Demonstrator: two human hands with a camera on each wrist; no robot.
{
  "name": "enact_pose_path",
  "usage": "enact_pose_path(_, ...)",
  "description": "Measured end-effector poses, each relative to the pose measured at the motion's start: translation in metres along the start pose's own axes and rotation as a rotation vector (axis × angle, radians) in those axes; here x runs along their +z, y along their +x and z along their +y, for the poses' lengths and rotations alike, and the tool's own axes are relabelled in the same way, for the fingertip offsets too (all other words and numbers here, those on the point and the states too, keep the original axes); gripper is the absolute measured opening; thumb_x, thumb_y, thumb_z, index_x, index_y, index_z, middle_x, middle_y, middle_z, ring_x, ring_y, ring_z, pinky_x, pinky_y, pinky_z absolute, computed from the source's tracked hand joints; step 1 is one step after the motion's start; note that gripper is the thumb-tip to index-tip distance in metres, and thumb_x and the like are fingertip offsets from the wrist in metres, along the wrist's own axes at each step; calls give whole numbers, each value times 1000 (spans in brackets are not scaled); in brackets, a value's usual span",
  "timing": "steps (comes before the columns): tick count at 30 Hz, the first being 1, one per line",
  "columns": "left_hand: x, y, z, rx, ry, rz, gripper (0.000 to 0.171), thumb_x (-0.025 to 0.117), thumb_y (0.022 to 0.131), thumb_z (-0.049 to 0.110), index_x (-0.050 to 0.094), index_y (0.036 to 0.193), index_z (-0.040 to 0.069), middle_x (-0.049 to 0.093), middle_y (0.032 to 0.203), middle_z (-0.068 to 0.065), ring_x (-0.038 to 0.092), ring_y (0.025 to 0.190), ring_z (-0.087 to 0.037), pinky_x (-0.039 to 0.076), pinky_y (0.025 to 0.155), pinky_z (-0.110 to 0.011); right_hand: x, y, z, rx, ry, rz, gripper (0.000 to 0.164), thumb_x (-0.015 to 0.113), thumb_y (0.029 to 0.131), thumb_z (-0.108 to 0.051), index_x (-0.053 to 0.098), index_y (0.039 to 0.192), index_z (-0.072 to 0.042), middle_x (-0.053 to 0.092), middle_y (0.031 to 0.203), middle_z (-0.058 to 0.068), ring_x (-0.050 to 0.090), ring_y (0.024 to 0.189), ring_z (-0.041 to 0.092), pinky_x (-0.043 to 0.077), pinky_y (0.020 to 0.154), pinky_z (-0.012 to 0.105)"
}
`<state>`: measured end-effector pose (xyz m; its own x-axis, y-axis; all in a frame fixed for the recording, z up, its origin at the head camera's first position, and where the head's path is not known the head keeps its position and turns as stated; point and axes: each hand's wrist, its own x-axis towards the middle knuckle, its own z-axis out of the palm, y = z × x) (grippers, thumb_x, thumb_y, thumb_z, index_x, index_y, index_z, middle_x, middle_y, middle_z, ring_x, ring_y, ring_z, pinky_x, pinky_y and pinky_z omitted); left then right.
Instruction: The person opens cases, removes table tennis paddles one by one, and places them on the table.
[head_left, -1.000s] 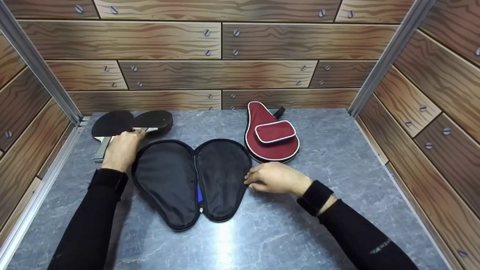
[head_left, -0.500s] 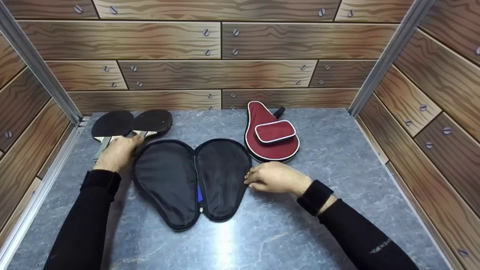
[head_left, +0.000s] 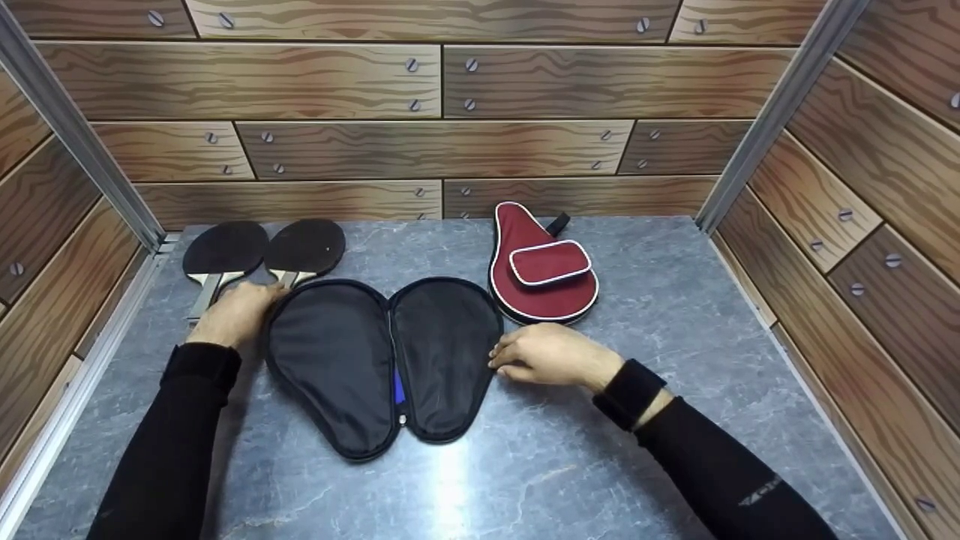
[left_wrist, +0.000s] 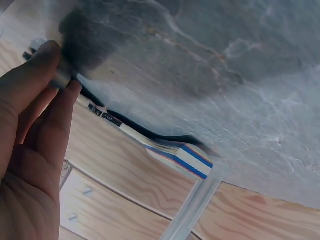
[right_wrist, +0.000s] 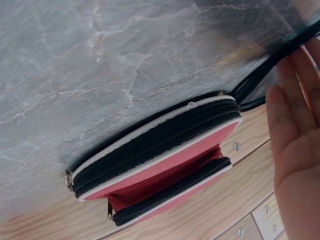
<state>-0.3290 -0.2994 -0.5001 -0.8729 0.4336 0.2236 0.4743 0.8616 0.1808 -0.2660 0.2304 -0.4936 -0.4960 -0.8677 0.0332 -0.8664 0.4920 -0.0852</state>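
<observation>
Two black table tennis paddles lie at the back left, handles toward the front. My left hand (head_left: 238,309) pinches the handle of the right paddle (head_left: 306,246) between thumb and fingertips; its lower handle is hidden behind the hand. Beside it is the left paddle (head_left: 225,247), whose striped handle (left_wrist: 180,157) shows in the left wrist view. An unzipped black paddle case (head_left: 334,360) lies spread flat in the middle. At its right edge my right hand (head_left: 555,356) rests its fingertips, the fingers (right_wrist: 297,100) straight in the right wrist view.
A red paddle case (head_left: 529,300) with white piping and a small pocket (head_left: 551,262) lies just behind my right hand. Wood-patterned walls (head_left: 442,82) enclose the grey marbled table (head_left: 600,465) at back and sides. A metal zipper pull (head_left: 403,420) sits at the black case's fold.
The right paddle has been lowered from a tilt to lie flat beside the other. My left hand has moved slightly down and left with its handle. My right hand stays in place.
</observation>
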Motion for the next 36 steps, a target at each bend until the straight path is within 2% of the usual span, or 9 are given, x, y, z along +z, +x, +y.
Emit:
enact_pose_path(3,-1,-1,0,-6,-14,-19,19,66,109,1,80,121,4,84,112,-34,82,102,-61,67,84,-77,0,0,0,-1,3,5,24,77,112,-23,92,129,-16,89,129,0,85,124,17,70,106,40)
enact_pose_path(7,-3,-3,-3,27,-64,0,25,69,105,-5,82,124,5,86,113,-27,84,105,-55,68,92,-72,0,0,0,0,3,6,24,77,112,-23,91,129,-16,89,130,1,85,125,17,70,107,40)
enact_pose_path(12,-10,-7,-7,28,-148,-5,40,79,102,-6,80,141,2,86,129,-26,84,119,-52,66,107,-69,0,0,0,-2,7,7,24,77,111,-23,91,129,-16,89,130,1,84,124,18,70,106,41)
enact_pose_path(15,-15,-10,-7,35,-145,-6,50,85,99,-5,76,147,-3,83,138,-29,82,125,-53,65,112,-69,0,0,0,-5,10,12,24,77,111,-22,92,129,-16,89,130,0,85,124,17,70,106,40)
enact_pose_path(19,-21,-13,-6,39,-118,7,52,88,98,-3,76,148,-4,82,140,-29,82,125,-53,65,111,-70,0,-1,0,-4,6,14,24,77,111,-22,92,129,-16,89,129,0,85,123,17,71,106,40)
enact_pose_path(21,-23,-15,-4,44,-111,11,53,89,97,-3,76,148,-3,82,140,-29,82,125,-52,62,115,-72,0,-1,-1,-4,-1,15,24,77,111,-23,92,129,-17,89,129,0,85,123,17,71,105,39)
enact_pose_path(24,-25,-17,0,70,-107,15,56,91,95,-5,76,149,-4,82,141,-27,81,129,-51,59,120,-73,0,-1,-1,-6,-10,15,24,77,112,-23,92,129,-17,89,129,0,85,123,16,71,106,39)
enact_pose_path(29,-28,-24,5,138,-115,28,62,92,90,-8,74,149,-6,80,146,-27,78,135,-51,60,121,-67,0,-1,-1,-8,-1,15,24,76,112,-24,91,129,-16,89,130,1,85,124,17,70,107,39)
enact_pose_path(36,-37,-37,12,159,-125,-18,70,95,93,0,70,159,3,71,162,-25,68,152,-50,53,128,-67,-1,-1,0,-9,-2,7,25,76,112,-24,91,130,-16,89,131,1,85,125,18,70,107,39)
